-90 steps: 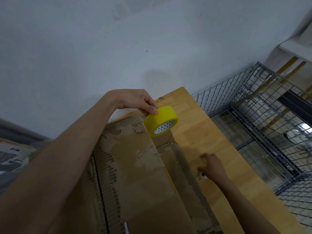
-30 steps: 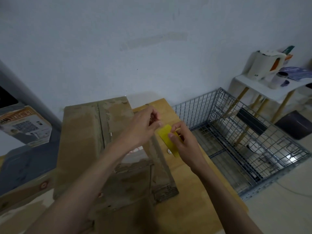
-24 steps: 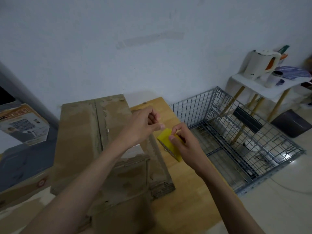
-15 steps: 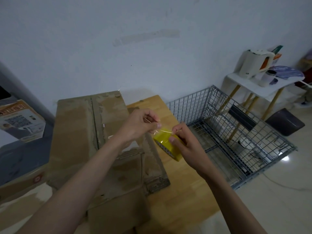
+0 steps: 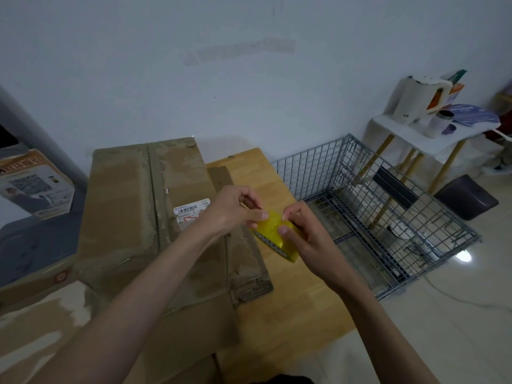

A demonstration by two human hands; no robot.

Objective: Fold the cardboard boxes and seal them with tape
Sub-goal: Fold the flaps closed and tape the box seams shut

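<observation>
Currently, your right hand (image 5: 302,236) grips the tape roll (image 5: 273,235) above the counter (image 5: 279,309), steadying it while your left hand (image 5: 235,210) pinches the tape's loose end, likely to start a strip for the folded cardboard box (image 5: 155,217) just beside.

Both forearms are reaching forward, the left hand (image 5: 235,207) pinching with curled fingertips, the right hand (image 5: 302,231) gripping alongside it.

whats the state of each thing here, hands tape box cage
left hand: pinching the tape end
right hand: gripping the roll
tape roll: held above the table, not yet on the box
box: flaps closed, seam unsealed
wire cage: open on top
</observation>
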